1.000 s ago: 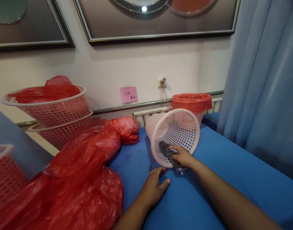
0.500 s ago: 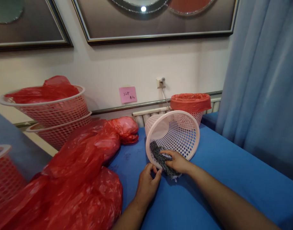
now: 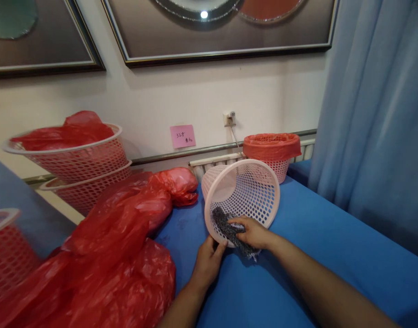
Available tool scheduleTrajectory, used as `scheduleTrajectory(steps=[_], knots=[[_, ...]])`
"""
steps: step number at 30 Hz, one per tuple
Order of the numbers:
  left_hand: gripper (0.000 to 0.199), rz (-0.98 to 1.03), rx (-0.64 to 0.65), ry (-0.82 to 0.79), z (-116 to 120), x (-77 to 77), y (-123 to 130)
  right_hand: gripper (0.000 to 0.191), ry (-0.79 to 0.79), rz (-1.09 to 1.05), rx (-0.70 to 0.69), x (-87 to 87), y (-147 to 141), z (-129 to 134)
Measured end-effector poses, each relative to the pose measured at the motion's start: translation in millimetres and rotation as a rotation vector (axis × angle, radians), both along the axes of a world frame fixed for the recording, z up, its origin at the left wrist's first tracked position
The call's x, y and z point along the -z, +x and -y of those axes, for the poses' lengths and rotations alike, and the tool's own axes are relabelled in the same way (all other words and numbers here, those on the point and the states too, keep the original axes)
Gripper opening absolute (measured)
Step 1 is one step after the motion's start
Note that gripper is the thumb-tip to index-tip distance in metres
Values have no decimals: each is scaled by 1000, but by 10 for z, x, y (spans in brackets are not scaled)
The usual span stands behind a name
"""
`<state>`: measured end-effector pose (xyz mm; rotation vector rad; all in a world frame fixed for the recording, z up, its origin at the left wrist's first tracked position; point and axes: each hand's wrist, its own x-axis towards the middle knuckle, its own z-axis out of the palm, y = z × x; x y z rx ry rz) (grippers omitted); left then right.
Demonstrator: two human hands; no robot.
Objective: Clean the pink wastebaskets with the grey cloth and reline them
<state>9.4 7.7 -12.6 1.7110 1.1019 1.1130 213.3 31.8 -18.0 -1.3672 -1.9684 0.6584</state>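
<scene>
A pale pink mesh basket (image 3: 219, 182) lies on its side on the blue surface (image 3: 297, 282), its mouth facing me. My left hand (image 3: 209, 259) grips the lower left of its rim, thumb on the front and the other fingers partly hidden behind. Closed on a dark grey cloth (image 3: 225, 225), my right hand (image 3: 252, 232) is at the lower part of the mouth. The cloth reaches inside against the mesh wall, and its frayed end hangs out over the rim.
Crumpled red plastic bags (image 3: 126, 255) cover the left side. Stacked baskets (image 3: 82, 159) stand behind them, another basket (image 3: 10, 255) at the far left. A red-lined basket (image 3: 272, 150) stands at the back; a blue curtain (image 3: 373, 114) hangs at right.
My left hand has moved up onto the rim and its thumb now presses there. The basket has shifted slightly left and turned a little. The cloth remains in my right hand.
</scene>
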Motion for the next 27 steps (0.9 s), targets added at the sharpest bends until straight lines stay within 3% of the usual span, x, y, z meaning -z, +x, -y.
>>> scheduleTrajectory(steps=[3, 6, 10, 13, 17, 21, 24, 27], knots=[[25, -91, -71, 163, 90, -159, -43, 56, 23, 144, 92, -89, 98, 19], [22, -182, -198, 377, 148, -299, -95, 43, 42, 265, 315, -214, 277, -26], [20, -182, -257, 512, 171, -354, -127, 56, 83, 277, 514, -303, 438, -121], [18, -131, -221, 473, 174, -287, -95, 58, 46, 221, 460, -224, 375, -129], [22, -132, -49, 305, 171, -173, -9, 56, -2, 135, 229, -69, 131, -65], [20, -160, 47, 220, 168, -126, 46, 58, 25, 84, 38, -46, -17, 6], [20, -136, 48, 260, 191, -154, 38, 55, 66, 137, 74, -108, 71, 2], [21, -91, 9, 324, 245, -222, 1, 42, 103, 212, 267, -212, 304, -80]])
